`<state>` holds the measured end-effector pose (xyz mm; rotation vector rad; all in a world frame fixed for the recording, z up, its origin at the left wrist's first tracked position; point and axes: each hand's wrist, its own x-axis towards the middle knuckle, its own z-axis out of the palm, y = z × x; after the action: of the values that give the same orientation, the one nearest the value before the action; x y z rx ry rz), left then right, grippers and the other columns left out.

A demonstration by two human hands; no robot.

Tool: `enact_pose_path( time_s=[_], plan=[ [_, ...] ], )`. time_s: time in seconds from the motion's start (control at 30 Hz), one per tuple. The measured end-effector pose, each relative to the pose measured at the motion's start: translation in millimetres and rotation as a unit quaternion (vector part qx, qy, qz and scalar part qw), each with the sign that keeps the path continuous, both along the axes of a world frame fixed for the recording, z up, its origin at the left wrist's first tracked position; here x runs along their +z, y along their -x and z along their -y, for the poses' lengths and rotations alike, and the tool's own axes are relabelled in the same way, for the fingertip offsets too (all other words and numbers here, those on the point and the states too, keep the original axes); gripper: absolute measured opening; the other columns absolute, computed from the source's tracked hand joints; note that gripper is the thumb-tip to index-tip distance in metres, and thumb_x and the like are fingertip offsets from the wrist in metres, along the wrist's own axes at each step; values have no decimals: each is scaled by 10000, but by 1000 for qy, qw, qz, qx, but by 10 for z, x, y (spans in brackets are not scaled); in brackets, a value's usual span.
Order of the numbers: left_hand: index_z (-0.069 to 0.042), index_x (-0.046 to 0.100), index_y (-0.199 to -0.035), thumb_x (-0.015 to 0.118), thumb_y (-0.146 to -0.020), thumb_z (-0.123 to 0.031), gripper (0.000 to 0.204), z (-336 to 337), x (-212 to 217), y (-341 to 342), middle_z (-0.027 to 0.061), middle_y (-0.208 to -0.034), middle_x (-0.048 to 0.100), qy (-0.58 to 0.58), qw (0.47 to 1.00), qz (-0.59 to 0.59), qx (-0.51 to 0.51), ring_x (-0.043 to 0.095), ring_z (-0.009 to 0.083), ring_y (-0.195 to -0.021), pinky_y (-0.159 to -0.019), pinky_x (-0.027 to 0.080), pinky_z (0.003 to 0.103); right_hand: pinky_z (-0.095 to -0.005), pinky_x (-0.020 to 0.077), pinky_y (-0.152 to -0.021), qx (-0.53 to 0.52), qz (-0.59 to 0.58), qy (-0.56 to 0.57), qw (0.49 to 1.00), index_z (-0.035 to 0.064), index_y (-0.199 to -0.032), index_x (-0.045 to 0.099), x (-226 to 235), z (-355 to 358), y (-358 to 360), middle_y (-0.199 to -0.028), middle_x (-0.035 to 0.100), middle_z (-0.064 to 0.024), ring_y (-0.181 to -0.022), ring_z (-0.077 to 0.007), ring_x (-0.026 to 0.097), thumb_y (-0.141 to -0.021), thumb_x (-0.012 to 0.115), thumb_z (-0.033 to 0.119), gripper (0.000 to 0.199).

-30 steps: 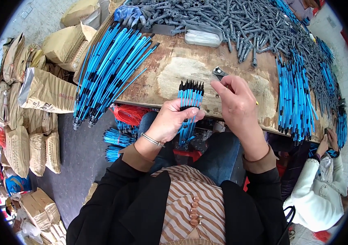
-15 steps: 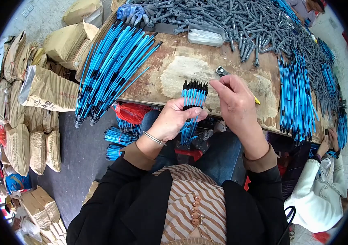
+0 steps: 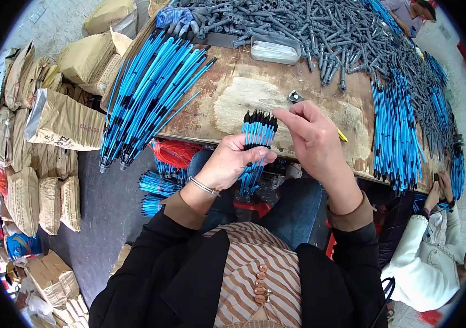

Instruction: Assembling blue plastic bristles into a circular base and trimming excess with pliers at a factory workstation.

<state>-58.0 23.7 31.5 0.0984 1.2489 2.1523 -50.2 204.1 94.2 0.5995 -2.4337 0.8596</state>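
The left hand was closed around a small bundle of blue rods, its fingers wrapped over the middle of the bundle and the thumb pressing from the near side. The bundle stood nearly upright, its black-tipped ends rising just above the left fingers and its lower ends hanging below the palm, over the person's lap. The right hand was just beside it, to the right, half open, with the forefinger and thumb stretched toward the black tips; whether they touched the tips or pinched a single rod could not be told.

Beyond both hands lay a worn wooden table. On it, up and to the left of the left hand, a large fan of blue rods lay slanted, its ends hanging over the near edge. Just beyond the right fingertips sat a small metal tool, and further off a clear shallow tray in front of a heap of grey plastic parts. To the right of the right hand another row of blue rods lay across the table. Left of the left arm, well apart, tan paper sacks were stacked on the floor. At the right, another person's hands in a white sleeve worked at the table's corner.
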Motion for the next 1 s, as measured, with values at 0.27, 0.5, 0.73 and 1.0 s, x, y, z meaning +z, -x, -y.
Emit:
enact_pose_path(
  time_s=[0.27,0.5,0.73,1.0],
  plan=[
    [13,624,-1034,588,-848,15,190,2,-6,6,139,-879,679,20,1000,-6,-8,667,209,-819,-755,532,274,-277,410,-556,4,27,26,999,39,-943,657,26,15,-3,-809,543,-57,-621,-192,491,-744,579,-78,243],
    [7,615,-1062,595,-850,-3,214,48,-23,22,150,-892,679,28,999,-30,-28,673,243,-851,-780,541,307,-240,385,-565,47,144,145,978,27,-980,664,17,-51,40,-855,562,-46,-653,-147,493,-786,587,-73,232],
    [5,617,-1069,595,-851,-8,220,70,0,56,147,-895,681,31,998,-39,-50,673,243,-861,-783,542,312,-229,368,-555,75,136,145,977,23,-945,667,-27,-90,108,-843,571,-46,-645,-136,488,-784,591,-70,201],
    [3,619,-1077,594,-848,-4,231,97,35,81,148,-900,682,35,997,-27,-69,675,243,-863,-781,544,312,-272,430,-558,83,69,64,992,28,-928,670,85,-66,126,-827,588,-57,-640,-187,537,-759,579,-74,218]
  ],
)
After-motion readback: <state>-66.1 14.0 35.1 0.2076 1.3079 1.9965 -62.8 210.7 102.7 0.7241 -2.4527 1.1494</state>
